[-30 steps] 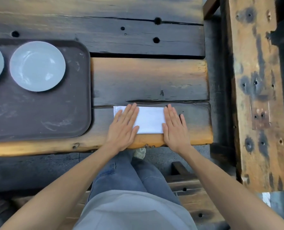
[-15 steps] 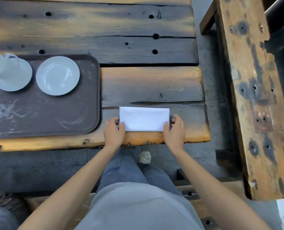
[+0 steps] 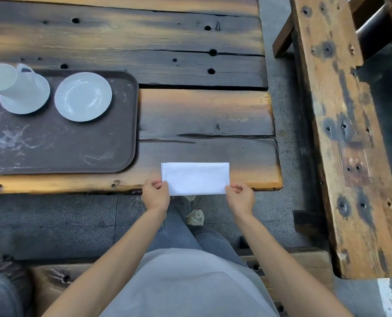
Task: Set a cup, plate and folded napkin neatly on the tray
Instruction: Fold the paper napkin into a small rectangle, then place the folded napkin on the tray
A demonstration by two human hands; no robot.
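Since a second ago: palms no longer flat on the white folded cloth napkin; both hands drawn back to its near corners. Left hand and right hand each pinch a corner, grip closed on cloth, wrists level. Napkin overhangs the dark weathered plank table edge. Left of the grip: brown rectangular plastic tray, with white round plate and white ceramic cup.

napkin folded, table near edge | left hand, right hand pinch its near corners | cup, plate at tray far edge
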